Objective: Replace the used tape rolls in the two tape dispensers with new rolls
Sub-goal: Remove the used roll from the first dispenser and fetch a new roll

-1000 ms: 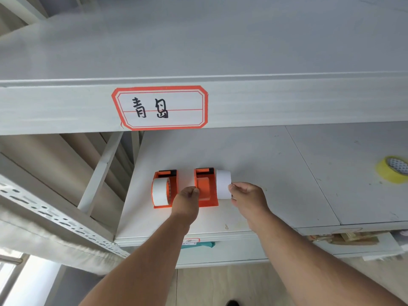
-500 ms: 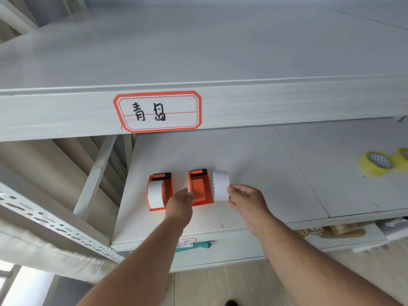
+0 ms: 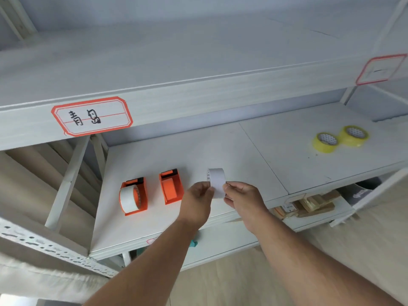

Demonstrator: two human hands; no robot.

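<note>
one white tape roll (image 3: 216,182) is clamped between both hands, the left hand (image 3: 197,201) pinching its near left edge and the right hand (image 3: 241,198) pinching its near right edge, so each grip is closed on the roll and holds it upright just above the shelf (image 3: 220,149). a slip looks possible: the fingers catch only the lower rim, and a loose pinch could let the roll drop and wheel off the shelf's front edge. it is also easy to confuse used and new, since this roll looks much like the one seated to the far left of the grip. the roll is plain white, smooth, with small print on its left rim; i cannot tell how much tape is left. just left of the grip sits an orange dispenser (image 3: 171,187) with a bare hub, and beyond it a second dispenser (image 3: 133,195) carrying a white roll. well off to the right and farther back lie two yellow rolls (image 3: 341,139).
</note>
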